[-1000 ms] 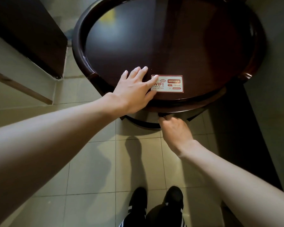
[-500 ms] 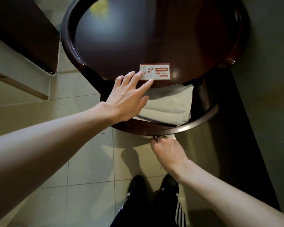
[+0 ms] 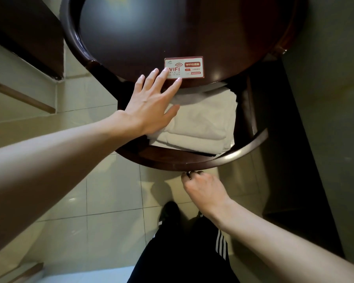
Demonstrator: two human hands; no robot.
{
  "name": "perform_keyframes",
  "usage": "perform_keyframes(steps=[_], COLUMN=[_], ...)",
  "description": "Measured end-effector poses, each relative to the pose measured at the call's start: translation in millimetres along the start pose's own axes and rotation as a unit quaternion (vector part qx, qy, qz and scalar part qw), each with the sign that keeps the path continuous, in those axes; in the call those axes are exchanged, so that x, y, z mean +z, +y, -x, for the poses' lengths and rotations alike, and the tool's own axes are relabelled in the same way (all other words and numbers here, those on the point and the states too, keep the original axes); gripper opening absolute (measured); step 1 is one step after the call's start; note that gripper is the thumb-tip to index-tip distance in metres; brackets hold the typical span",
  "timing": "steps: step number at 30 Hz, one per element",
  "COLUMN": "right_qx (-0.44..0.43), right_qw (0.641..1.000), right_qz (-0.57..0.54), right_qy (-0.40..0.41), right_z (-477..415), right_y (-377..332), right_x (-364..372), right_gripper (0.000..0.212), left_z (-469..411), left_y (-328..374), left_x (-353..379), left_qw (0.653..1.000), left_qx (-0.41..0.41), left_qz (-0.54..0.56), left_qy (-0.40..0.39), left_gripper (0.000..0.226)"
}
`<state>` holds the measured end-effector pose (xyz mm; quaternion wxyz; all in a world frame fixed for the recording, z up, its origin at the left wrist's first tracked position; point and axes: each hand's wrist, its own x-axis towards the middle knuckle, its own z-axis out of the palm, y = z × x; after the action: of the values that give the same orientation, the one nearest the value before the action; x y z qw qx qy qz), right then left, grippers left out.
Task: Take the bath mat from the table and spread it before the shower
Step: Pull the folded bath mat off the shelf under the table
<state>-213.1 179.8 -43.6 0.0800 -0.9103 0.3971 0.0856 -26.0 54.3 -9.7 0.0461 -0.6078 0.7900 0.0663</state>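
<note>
A folded white bath mat (image 3: pixel 204 121) lies in the pulled-out drawer (image 3: pixel 192 162) of a dark round wooden table (image 3: pixel 141 33). My left hand (image 3: pixel 151 107) lies flat with straight fingers, fingertips on the tabletop edge beside a WIFI card (image 3: pixel 189 67), palm above the mat's left end. My right hand (image 3: pixel 202 188) is below the drawer's curved front, fingers curled round a small dark handle (image 3: pixel 189 173) under its rim.
Pale floor tiles (image 3: pixel 102 201) surround the table. A dark cabinet (image 3: pixel 23 31) stands at the upper left and a grey wall (image 3: pixel 335 99) runs along the right. My legs in dark striped trousers (image 3: pixel 192 252) and black shoes are at the bottom.
The drawer has slid out toward me, pulled by my right hand, uncovering the folded white mat. My left hand stayed at the table edge while the view tilted lower.
</note>
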Motion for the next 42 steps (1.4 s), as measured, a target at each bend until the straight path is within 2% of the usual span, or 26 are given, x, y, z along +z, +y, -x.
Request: perform_keyframes(steps=[2, 3, 5, 8, 12, 14, 16, 18, 22, 25, 28, 36, 42], right_qx=[-0.008, -0.016, -0.014, -0.015, -0.001, 0.003, 0.018, 0.028, 0.055, 0.067, 0.067, 0.043, 0.007], right_qw=[1.000, 1.000, 0.999, 0.991, 0.975, 0.970, 0.971, 0.983, 0.985, 0.974, 0.969, 0.973, 0.974], right_qz=[-0.001, -0.006, -0.027, -0.123, -0.204, -0.225, -0.213, -0.172, -0.109, -0.118, -0.129, -0.104, -0.091], right_qy=[0.013, 0.015, 0.012, 0.057, 0.088, 0.095, 0.105, 0.062, -0.120, -0.180, -0.202, -0.202, -0.207], right_z=[1.6, 1.6, 5.5, 6.1, -6.6, -19.1, -36.6, -59.0, -98.0, -107.3, -106.6, -98.5, -89.6], right_y=[-0.1, 0.2, 0.6, 6.6, 22.2, 34.4, 48.9, 62.8, 84.8, 92.3, 89.1, 85.4, 82.1], right_x=[-0.4, 0.3, -4.4, -18.9, -43.5, -53.7, -58.1, -53.8, -34.9, -18.8, -8.3, -3.0, -2.1], right_gripper=[0.008, 0.002, 0.024, 0.028, 0.039, 0.034, 0.022, 0.035, 0.087, 0.102, 0.109, 0.111, 0.113], left_z=[-0.6, -0.4, 1.2, 9.8, 27.1, 34.4, 40.0, 43.3, 39.2, 29.1, 22.4, 21.5, 21.9], left_y=[0.7, 0.6, 0.6, -0.1, 0.9, -0.7, -4.9, -9.2, -17.9, -17.5, -11.0, -5.9, -3.3], left_x=[-0.2, -0.5, -1.6, -5.2, -8.7, -7.5, -3.4, 2.3, 20.3, 30.4, 42.2, 49.6, 55.2], left_qw=[1.000, 1.000, 1.000, 1.000, 0.995, 0.991, 0.989, 0.992, 0.990, 0.981, 0.975, 0.985, 0.976], left_qx=[0.000, 0.000, 0.005, 0.030, 0.059, 0.082, 0.107, 0.108, 0.055, 0.053, 0.051, 0.055, 0.095], left_qz=[-0.001, 0.000, 0.003, 0.006, 0.029, 0.058, 0.076, 0.067, 0.032, 0.012, -0.025, -0.042, -0.077], left_qy=[0.003, 0.003, 0.001, 0.005, 0.071, 0.088, 0.064, -0.001, -0.123, -0.184, -0.214, -0.158, -0.182], left_gripper=[0.063, 0.063, 0.063, 0.061, 0.056, 0.051, 0.046, 0.048, 0.070, 0.083, 0.093, 0.106, 0.114])
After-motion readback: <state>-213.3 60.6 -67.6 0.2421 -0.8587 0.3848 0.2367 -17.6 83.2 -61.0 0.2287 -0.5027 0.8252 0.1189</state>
